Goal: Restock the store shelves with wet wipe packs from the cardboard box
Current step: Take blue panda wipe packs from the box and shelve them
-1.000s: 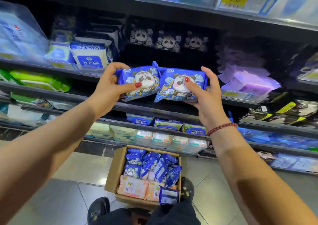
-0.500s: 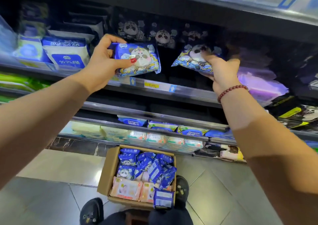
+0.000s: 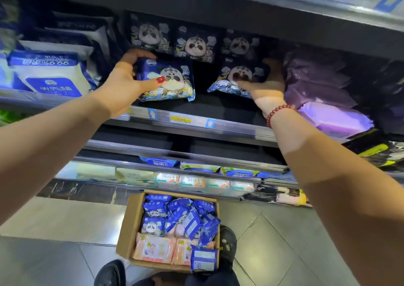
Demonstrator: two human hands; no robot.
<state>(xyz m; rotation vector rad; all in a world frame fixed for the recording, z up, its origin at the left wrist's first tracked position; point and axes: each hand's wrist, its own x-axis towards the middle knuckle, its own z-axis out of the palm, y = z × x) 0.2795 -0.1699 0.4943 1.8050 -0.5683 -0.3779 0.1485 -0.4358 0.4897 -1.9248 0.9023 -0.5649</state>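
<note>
1. One view only, from a wide-angle camera worn on the person's head, so no second view shared the scene.
2. It faced forward and down toward the store shelves (image 3: 196,121), whose edges bowed across the frame from 9 to 3 o'clock.
3. It sat close: both forearms entered from 7 and 5 o'clock and reached toward 12.
4. Straight below, at 6 o'clock, the cardboard box (image 3: 129,226) lay on the floor (image 3: 54,231) between the person's shoes (image 3: 228,239).

Dark metal shelving tiers (image 3: 196,128) with silver price-label rails ran across the aisle wall. Below lay a floor of large pale grey glossy tiles (image 3: 54,220), edged by a dark marbled skirting strip (image 3: 83,190).
</note>
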